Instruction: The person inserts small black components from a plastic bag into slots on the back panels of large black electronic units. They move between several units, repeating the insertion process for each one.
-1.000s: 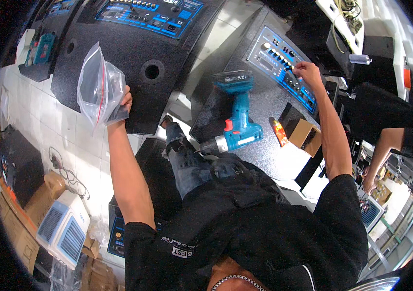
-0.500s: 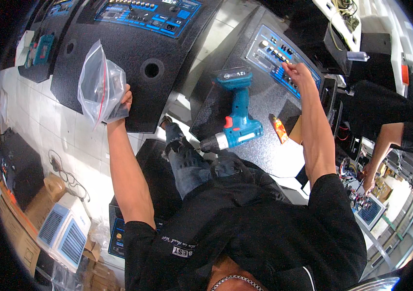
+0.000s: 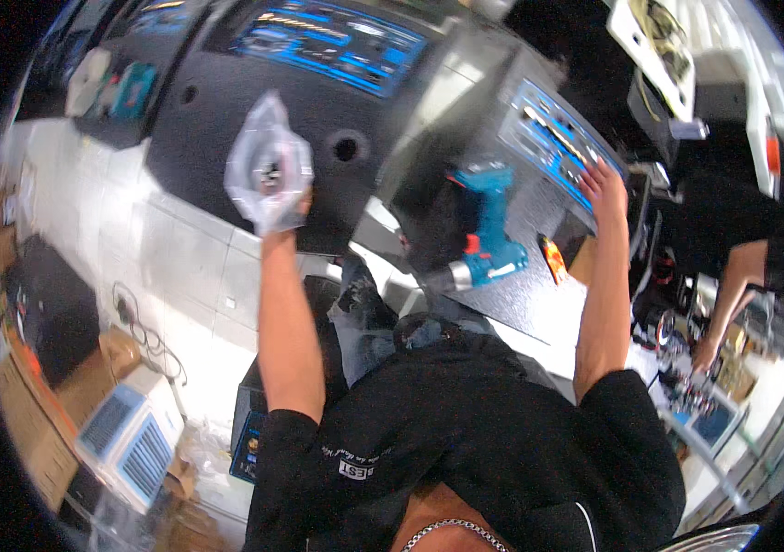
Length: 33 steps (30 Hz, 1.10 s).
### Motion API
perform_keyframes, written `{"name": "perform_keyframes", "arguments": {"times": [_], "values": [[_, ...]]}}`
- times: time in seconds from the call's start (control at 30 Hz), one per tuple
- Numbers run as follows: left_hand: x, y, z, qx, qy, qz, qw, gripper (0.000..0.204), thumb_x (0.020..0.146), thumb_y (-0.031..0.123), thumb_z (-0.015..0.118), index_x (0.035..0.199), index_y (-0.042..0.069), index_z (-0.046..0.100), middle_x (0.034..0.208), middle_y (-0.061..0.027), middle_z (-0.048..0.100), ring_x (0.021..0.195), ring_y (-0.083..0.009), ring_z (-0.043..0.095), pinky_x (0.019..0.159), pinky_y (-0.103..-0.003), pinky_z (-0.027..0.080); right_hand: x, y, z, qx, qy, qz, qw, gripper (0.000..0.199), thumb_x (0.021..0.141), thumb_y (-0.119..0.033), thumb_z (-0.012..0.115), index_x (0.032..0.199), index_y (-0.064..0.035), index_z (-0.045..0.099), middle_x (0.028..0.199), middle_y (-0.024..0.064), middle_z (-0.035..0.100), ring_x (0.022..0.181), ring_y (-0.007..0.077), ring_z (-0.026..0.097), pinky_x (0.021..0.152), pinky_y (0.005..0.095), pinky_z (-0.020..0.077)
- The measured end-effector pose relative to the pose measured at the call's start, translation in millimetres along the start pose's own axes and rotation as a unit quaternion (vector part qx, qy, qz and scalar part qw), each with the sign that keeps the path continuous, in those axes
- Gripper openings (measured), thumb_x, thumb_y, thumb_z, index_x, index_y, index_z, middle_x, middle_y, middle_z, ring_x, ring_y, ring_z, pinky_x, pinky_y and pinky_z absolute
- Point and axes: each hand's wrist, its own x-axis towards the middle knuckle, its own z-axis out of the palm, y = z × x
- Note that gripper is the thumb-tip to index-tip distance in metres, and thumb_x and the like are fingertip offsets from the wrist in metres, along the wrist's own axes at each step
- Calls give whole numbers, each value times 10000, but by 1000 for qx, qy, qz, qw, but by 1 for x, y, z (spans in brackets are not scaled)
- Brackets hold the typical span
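My left hand (image 3: 289, 213) is raised and shut on a clear plastic bag (image 3: 266, 170) with small dark parts inside. The bag hangs in front of a large black cabinet (image 3: 217, 156) with round holes. My right hand (image 3: 603, 180) rests with fingers spread on the blue control panel (image 3: 553, 138) of a second black cabinet (image 3: 521, 294). A teal cordless drill (image 3: 489, 235) lies on that cabinet, between my two arms. A small orange item (image 3: 553, 259) lies just right of the drill.
The large cabinet carries its own blue panel (image 3: 337, 41) at the top. Another person's arm (image 3: 732, 290) works at a cluttered bench on the right. Cardboard boxes (image 3: 98, 377), white and blue boxes (image 3: 125, 442) and a cable (image 3: 144, 331) lie on the pale tiled floor at left.
My right hand has slid down along the blue panel and spread flat. My left hand has turned the bag so that it covers the hand. The drill stays put.
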Motion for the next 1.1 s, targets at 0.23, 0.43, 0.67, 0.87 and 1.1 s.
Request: {"name": "perform_keyframes", "arguments": {"times": [0.23,0.43,0.67,0.87,1.1], "values": [[-42,14,13,66,55,-81,993,410,866,417,547,1076,68,593,999,-78,612,853,-195,590,731,-349,499,-127,13,66,-6,-78,-102,992,137,861,-229,607,847,-97,572,705,-3,542,608,110,501,562,256,423],[-136,112,19,40,134,-47,989,439,897,426,515,1109,46,574,1017,-99,641,864,-190,644,765,-356,543,-272,61,286,-158,-361,-114,912,123,880,-163,583,807,-91,516,653,9,522,540,101,480,500,236,404],[-189,221,-20,36,150,166,974,453,871,483,531,1030,64,603,922,-61,656,752,-156,641,683,-317,539,-400,98,441,-273,-602,-170,731,124,869,-163,595,850,-67,519,637,10,520,541,80,492,476,223,405],[-234,266,-20,-39,199,267,942,450,862,486,545,1029,72,601,915,-75,652,759,-169,641,686,-333,546,-466,108,516,-300,-678,-183,646,105,854,-129,607,866,-54,534,627,15,522,510,72,471,444,201,361],[-259,283,-43,-41,251,328,910,452,906,447,487,1095,49,586,902,-58,644,705,-146,628,627,-305,547,-515,149,611,-406,-781,-129,456,152,851,-101,593,961,3,580,683,34,601,495,62,498,434,194,372]]}}
